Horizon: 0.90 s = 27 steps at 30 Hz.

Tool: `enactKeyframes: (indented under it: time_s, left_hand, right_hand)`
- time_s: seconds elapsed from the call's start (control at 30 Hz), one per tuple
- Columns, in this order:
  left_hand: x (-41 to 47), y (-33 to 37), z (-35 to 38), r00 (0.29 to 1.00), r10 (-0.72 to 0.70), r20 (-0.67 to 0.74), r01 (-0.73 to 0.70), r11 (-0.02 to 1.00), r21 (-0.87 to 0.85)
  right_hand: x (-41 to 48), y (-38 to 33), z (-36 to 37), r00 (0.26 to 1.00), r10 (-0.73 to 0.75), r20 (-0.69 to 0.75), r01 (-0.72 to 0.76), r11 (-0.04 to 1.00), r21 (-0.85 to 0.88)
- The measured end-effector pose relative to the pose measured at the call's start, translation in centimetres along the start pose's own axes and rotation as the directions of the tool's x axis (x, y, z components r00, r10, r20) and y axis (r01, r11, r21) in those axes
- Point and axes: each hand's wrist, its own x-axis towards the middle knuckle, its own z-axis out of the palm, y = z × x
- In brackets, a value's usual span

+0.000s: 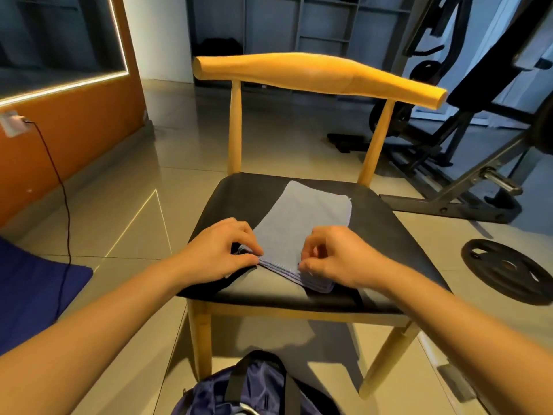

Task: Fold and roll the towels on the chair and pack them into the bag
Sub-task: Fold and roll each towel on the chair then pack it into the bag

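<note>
With left hand (221,250) and right hand (338,259) pinching the six-o'clock edge of the folded towel (302,217) on the chair (389,235) seat, I'd roll tightly and evenly toward twelve o'clock.

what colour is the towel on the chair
The towel is plain light blue, seen clearly in the head view.

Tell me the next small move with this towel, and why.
Probably roll the near edge away, toward the chair back. The towel lies folded in a narrow strip on the chair seat, and the left hand and right hand both pinch its near edge; no roll is started yet.
</note>
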Motion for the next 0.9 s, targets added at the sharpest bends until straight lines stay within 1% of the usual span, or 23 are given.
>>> enactKeyframes:
  time_s: [0.1, 0.17, 0.27, 0.37, 0.4, 0.47, 0.57, 0.7, 0.8, 0.9]
  left_hand:
    - [0.6, -0.6, 0.1, 0.998, 0.023, 0.055, -0.023, 1.000, -0.002]
    - [0.9, -0.9, -0.1, 0.996, 0.038, 0.078, -0.037, 0.999, -0.007]
    - [1.3, -1.1, 0.1, 0.994, 0.080, 0.070, -0.083, 0.996, 0.040]
    - [1.6, -0.8, 0.5, 0.989, 0.150, 0.012, -0.150, 0.980, 0.129]
    - [1.7, -0.7, 0.6, 0.986, 0.165, -0.001, -0.163, 0.977, 0.136]
    - [1.8, -0.7, 0.7, 0.987, 0.161, -0.005, -0.160, 0.982, 0.105]
    - [1.7, -0.8, 0.7, 0.993, 0.119, 0.004, -0.119, 0.992, 0.044]
    - [1.9, -0.7, 0.7, 0.999, 0.048, 0.015, -0.048, 0.998, -0.037]
    - [2.4, -0.7, 0.7, 1.000, -0.023, 0.010, 0.024, 0.990, -0.135]
    - [2.8, -0.8, 0.8, 0.995, -0.094, -0.040, 0.083, 0.973, -0.216]
  right_hand:
    - [-2.7, -0.6, 2.5, 0.996, -0.083, -0.037, 0.070, 0.962, -0.264]
    - [-3.3, -0.2, 3.6, 0.986, -0.142, -0.086, 0.101, 0.924, -0.368]
    - [-3.6, 0.7, 5.3, 0.963, -0.197, -0.185, 0.103, 0.900, -0.423]
    - [-3.6, 1.2, 6.3, 0.947, -0.163, -0.276, 0.029, 0.901, -0.433]
    - [-3.5, 1.2, 6.2, 0.946, -0.140, -0.294, 0.010, 0.914, -0.406]
    - [-3.5, 1.0, 5.7, 0.946, -0.073, -0.315, -0.024, 0.955, -0.295]
    - [-3.3, 0.9, 4.8, 0.951, 0.087, -0.298, -0.122, 0.987, -0.102]
    - [-3.1, 1.1, 3.9, 0.928, 0.320, -0.193, -0.308, 0.947, 0.090]
    - [-2.8, 1.3, 3.5, 0.899, 0.417, -0.131, -0.393, 0.903, 0.176]
    - [-2.3, 1.4, 3.4, 0.869, 0.479, -0.125, -0.453, 0.871, 0.191]
